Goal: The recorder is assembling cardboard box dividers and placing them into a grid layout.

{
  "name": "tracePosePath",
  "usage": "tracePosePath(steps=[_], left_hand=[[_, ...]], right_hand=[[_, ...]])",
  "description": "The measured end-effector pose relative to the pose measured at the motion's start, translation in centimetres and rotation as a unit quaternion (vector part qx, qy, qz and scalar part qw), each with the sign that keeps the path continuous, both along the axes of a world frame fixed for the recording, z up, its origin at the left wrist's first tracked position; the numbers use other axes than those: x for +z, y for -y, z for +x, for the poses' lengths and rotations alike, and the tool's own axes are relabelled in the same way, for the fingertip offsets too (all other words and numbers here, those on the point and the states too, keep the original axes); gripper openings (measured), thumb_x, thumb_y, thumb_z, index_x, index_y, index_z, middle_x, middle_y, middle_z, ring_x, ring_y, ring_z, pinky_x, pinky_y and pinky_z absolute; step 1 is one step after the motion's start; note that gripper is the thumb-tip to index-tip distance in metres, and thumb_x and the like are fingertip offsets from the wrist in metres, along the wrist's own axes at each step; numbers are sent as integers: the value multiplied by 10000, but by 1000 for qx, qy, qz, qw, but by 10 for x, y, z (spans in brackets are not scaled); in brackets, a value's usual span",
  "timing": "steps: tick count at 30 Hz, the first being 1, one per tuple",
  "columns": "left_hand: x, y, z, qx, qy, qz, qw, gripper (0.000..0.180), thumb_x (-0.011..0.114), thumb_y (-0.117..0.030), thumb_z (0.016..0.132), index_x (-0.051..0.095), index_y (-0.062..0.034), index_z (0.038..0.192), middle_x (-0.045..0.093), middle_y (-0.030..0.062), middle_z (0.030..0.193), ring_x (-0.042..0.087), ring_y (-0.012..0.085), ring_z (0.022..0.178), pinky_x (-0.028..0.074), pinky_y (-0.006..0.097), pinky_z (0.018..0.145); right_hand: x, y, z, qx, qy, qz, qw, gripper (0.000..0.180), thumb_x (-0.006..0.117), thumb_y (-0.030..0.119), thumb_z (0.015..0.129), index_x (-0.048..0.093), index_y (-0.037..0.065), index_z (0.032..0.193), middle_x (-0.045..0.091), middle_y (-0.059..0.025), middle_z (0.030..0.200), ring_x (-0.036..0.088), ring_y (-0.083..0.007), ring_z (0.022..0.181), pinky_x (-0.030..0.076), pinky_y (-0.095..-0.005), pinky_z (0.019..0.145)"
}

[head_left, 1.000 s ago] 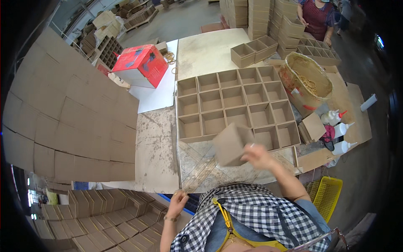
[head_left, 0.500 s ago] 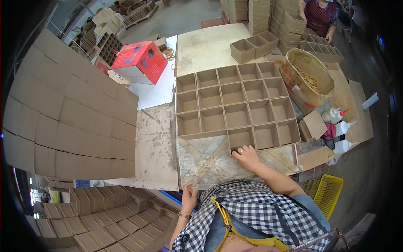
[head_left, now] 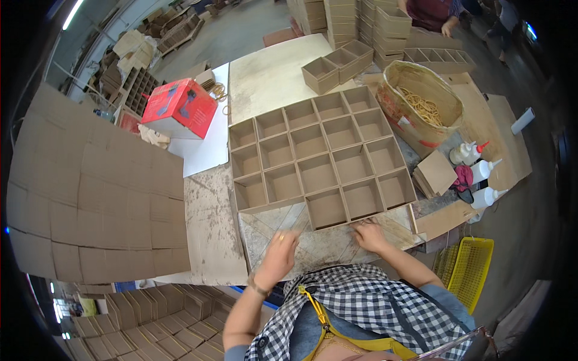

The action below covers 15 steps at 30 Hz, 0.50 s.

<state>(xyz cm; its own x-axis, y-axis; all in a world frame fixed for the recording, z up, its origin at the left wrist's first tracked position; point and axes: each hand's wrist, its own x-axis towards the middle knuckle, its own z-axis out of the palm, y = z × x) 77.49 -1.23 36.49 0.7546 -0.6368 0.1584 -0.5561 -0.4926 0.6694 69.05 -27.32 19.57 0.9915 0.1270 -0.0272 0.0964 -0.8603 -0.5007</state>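
A block of open brown cardboard boxes (head_left: pixel 326 174) lies on the worn table (head_left: pixel 212 225), its compartments in rows, with the nearest row shorter on the left. My left hand (head_left: pixel 280 256) hovers over the bare strip left of that shorter row. Its fingers are curled together and slightly blurred; anything between them cannot be made out. At the front wall of the nearest row is my right hand (head_left: pixel 369 235), fingers bent in and tips close to the cardboard. Whether those fingers hold anything is hidden.
An open sack (head_left: pixel 415 114) of rubber bands stands right of the boxes, beside cardboard squares (head_left: pixel 435 172) and white glue bottles (head_left: pixel 481 171). A red carton (head_left: pixel 179 108) sits at left. Stacked cardboard (head_left: pixel 108 198) rises beside the table. Across it, another person's hand (head_left: pixel 449 26) rests near more boxes.
My left hand has risen from the table's near edge toward the boxes. My right hand has left the front box's corner and shifted right along its front. The whole view has turned slightly.
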Motion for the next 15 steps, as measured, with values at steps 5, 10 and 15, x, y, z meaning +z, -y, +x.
tracePosePath(steps=[5,10,15], left_hand=[[53,114,93,-223,133,-19,966,335,479,84,677,504,-4,999,516,183,896,471,361,898,395,409,797],[78,273,166,-320,220,-34,921,273,489,53,683,528,-18,943,530,162,900,467,343,896,399,386,792],[81,389,196,-325,230,-117,910,228,513,26,736,576,-18,950,579,178,929,521,356,916,422,402,799]], right_hand=[[-10,2,-1,-31,122,25,992,198,572,229,744,647,90,865,639,-127,815,584,-290,874,417,-416,834],[-17,29,-8,-51,-17,106,993,196,560,238,774,658,78,829,634,-131,748,610,-307,723,479,-422,676],[-40,25,-13,-133,53,158,977,173,547,240,782,664,119,822,617,-153,676,603,-325,614,491,-428,597]])
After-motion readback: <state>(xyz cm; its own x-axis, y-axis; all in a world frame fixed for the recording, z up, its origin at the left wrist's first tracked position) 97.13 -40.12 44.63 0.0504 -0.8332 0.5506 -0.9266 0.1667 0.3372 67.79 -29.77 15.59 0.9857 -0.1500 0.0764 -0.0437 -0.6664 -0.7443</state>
